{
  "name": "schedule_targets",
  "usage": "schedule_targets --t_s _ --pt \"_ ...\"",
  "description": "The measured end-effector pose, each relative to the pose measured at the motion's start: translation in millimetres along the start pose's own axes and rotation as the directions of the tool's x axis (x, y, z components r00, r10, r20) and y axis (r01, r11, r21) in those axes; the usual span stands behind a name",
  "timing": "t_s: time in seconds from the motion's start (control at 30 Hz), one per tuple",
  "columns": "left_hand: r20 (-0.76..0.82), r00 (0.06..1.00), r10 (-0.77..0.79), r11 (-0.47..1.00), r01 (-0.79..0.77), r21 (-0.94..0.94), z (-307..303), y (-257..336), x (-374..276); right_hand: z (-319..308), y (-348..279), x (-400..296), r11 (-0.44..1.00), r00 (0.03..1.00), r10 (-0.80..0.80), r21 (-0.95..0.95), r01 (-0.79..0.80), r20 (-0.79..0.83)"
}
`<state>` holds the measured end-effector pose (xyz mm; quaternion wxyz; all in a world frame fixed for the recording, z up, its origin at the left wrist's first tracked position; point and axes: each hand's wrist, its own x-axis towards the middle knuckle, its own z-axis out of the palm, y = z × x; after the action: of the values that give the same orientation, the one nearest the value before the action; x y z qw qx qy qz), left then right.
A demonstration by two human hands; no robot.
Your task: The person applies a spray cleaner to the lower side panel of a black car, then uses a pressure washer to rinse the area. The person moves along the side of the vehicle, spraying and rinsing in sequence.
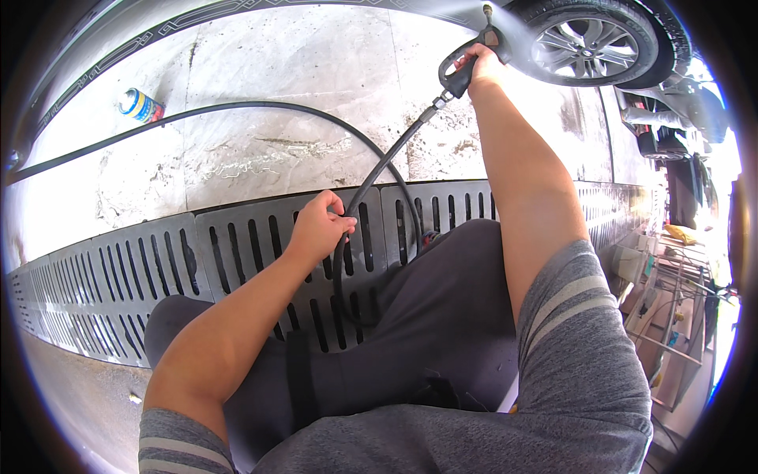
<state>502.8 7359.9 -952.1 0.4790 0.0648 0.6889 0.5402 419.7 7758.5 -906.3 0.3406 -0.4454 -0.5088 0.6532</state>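
My right hand (487, 66) is wrapped around the handle of a black pressure-washer spray gun (496, 41), held out ahead of me. From its brass-coloured nozzle (487, 10) a white mist of spray spreads near the car's lower side and wheel (586, 50). A metal coupling (439, 102) joins the gun to a black hose (388, 155). Lower down, my left hand (320, 228) has its thumb and fingers loosely closed on that hose. Below the left hand the hose loops over the slotted drain grate, partly hidden by my trouser leg.
A can with a blue and yellow label (141, 106) stands on the wet, dirt-streaked floor tiles (284, 71), near the hose. Slotted metal drain grates (237, 237) run under my knees. The car's patterned side trim (160, 26) curves along the top. A metal rack (672, 308) stands to the right.
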Motion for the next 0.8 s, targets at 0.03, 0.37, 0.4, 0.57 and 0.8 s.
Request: schedule_targets --t_s 0.03,0.37,0.4,0.57,0.8 --pt "0.005 1.000 0.003 1.000 -0.003 -0.005 1 0 0 -6 1 4 1.000 1.000 -0.003 -0.006 0.003 0.000" --pt "0.041 0.999 -0.002 1.000 0.002 0.008 2 5 3 -26 1 21 0.998 0.998 0.056 0.021 -0.056 0.014" --pt "0.043 0.999 -0.002 1.000 0.001 0.012 2 3 3 -24 1 19 0.998 0.998 0.062 0.021 -0.062 0.018" --pt "0.041 0.999 0.008 1.000 -0.008 -0.005 1 4 3 -21 2 20 0.997 0.997 0.069 0.028 -0.070 0.032" --pt "0.034 0.999 -0.002 1.000 0.002 0.016 -1 3 4 -11 -1 14 0.998 0.998 0.055 0.012 -0.056 0.043"
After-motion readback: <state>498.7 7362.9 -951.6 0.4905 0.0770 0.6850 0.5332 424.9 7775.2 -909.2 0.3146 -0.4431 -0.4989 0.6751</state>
